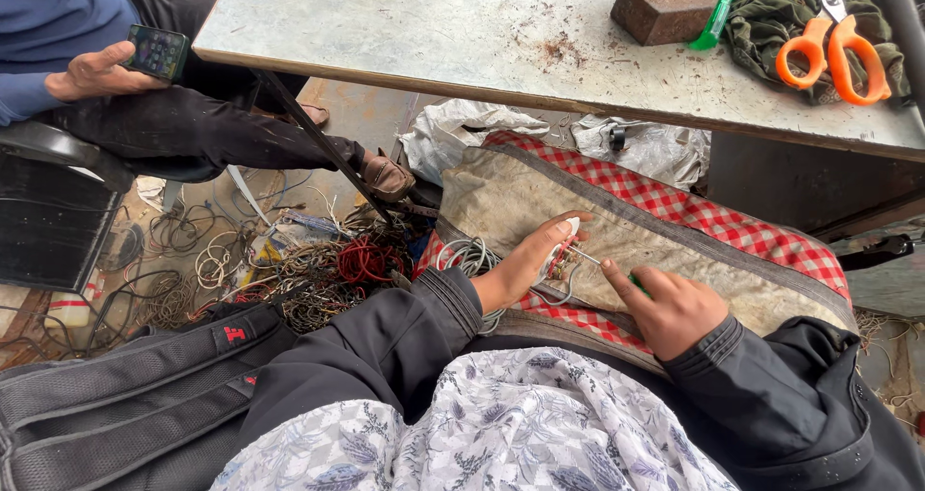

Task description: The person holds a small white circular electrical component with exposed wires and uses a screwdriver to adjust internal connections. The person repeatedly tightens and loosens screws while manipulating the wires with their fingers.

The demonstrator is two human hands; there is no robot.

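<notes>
Two bare hands are seen at work on a worn cloth [674,240] with a red checked border, spread across the lap. A small white part [562,250] is pinned against the cloth by the left hand [525,265], fingers closed over it. A thin screwdriver [597,260] — green-handled — is gripped in the right hand [670,308], its tip touching the part. Tangled wires [318,274] lie on the floor at left; orange scissors [833,53] rest on the metal table [434,28].
</notes>
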